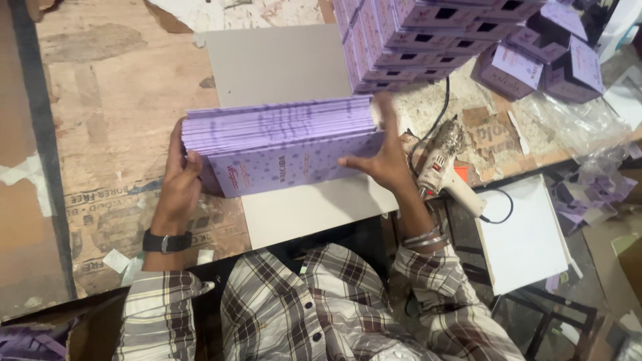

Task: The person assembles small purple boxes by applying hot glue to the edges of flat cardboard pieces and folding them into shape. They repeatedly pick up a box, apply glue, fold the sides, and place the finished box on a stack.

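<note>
**Two hands square up a stack of flat purple cartons**

A thick stack [281, 144] of flattened purple cartons stands on edge on a grey board [281, 63] laid over a worn plywood table [114, 100]. The stack sits near the middle of the view, its printed face turned toward the person.

The left hand [177, 184], with a black watch [166, 242] at the wrist, presses against the stack's left end. Its fingers curl round the corner, the thumb on the near face, so the hand grips that end.

The right hand [381, 157] is at the stack's right end. Its fingers are spread wide and fairly straight, the palm flat against the end of the cartons; it pushes rather than clasps. The upper fingers are blurred, so I cannot tell exactly where they touch. Metal bangles [424, 237] circle this wrist.

Just right of that hand a glue gun [445, 167] lies on the table edge, its black cord looping away. Behind the stack, at the top of the view, folded purple boxes [428, 40] are piled in rows, with more loose ones [542, 63] to their right. A white board [521, 234] rests lower down, right of the table.
</note>
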